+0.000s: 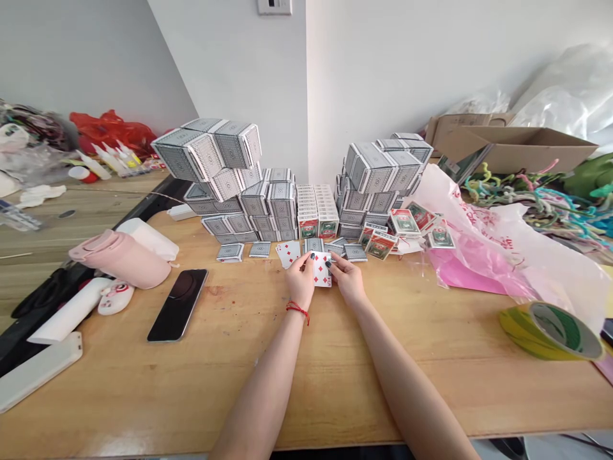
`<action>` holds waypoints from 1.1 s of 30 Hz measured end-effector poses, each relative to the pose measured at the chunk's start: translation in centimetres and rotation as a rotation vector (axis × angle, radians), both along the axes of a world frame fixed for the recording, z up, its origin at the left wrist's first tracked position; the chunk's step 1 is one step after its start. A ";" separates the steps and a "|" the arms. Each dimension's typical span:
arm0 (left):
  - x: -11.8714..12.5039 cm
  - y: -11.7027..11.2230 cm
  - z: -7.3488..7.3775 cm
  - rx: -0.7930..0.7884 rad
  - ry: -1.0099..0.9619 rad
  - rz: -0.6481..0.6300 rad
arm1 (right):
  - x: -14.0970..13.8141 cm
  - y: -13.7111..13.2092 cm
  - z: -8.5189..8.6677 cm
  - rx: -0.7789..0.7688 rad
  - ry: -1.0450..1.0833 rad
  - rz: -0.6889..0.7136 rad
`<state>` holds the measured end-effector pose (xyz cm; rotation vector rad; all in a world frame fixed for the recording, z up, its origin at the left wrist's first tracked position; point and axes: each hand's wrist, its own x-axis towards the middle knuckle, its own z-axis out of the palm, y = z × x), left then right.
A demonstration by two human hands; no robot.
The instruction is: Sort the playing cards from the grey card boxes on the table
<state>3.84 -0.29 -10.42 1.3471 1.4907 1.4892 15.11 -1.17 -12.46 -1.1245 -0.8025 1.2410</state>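
Observation:
Between both hands, a playing card [322, 271] with red diamonds faces me; whether more cards lie behind it I cannot tell. My left hand [301, 280] pinches its left edge, a red string bracelet [297, 310] round the wrist. On the card's upper right corner, my right hand [347, 277] closes its thumb and fingers. Face-up cards [288, 253] lie just left of the hands. Small face-down card stacks [355, 252] rest close behind and beside them. Further back stand tall piles of grey-backed cards [225, 153] and rows of card boxes [318, 211].
On the left are a black phone [178, 305], a pink bottle [122, 259] and a white power bank [41, 370]. Loose red-and-green card boxes [405, 222], plastic wrapping [507, 249] and a yellow tape roll [550, 331] lie right. An open carton [522, 150] stands behind.

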 end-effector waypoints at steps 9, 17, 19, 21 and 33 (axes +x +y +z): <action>-0.1 0.1 -0.3 -0.008 0.056 -0.043 | 0.3 0.2 -0.4 0.011 -0.059 0.006; -0.1 0.1 -0.1 -0.002 0.092 -0.105 | 0.5 0.1 -0.3 0.028 -0.122 0.019; -0.1 0.0 -0.1 -0.004 0.092 -0.128 | 0.5 0.1 -0.2 0.033 -0.124 0.021; -0.1 0.0 -0.1 -0.004 0.095 -0.145 | 0.6 0.0 -0.1 0.042 -0.127 0.021; 0.2 0.0 -0.3 0.034 0.185 -0.151 | 0.8 0.0 0.0 0.061 -0.228 -0.007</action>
